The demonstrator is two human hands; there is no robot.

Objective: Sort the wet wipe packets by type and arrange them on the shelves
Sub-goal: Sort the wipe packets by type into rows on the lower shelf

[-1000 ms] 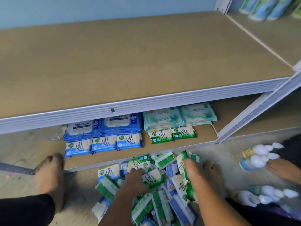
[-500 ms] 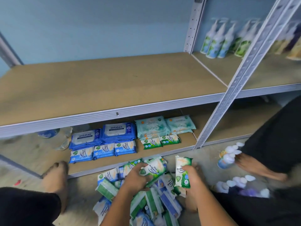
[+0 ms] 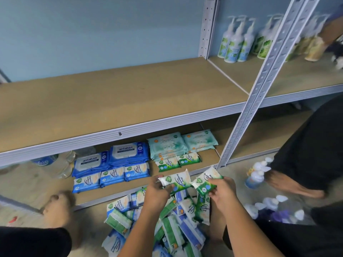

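L hand (image 3: 156,193) grips green pkt (image 3: 176,179), R hand (image 3: 220,190) grips 2nd pkt (image 3: 206,180); rushed placing could land them in blue row (image 3: 111,178), mixing types.

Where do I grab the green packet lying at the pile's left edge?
Pinch the green packet across its narrow width, coming in from above-left. It lies flat on top of the pile, with its left edge bare toward the floor; other packets crowd its right.
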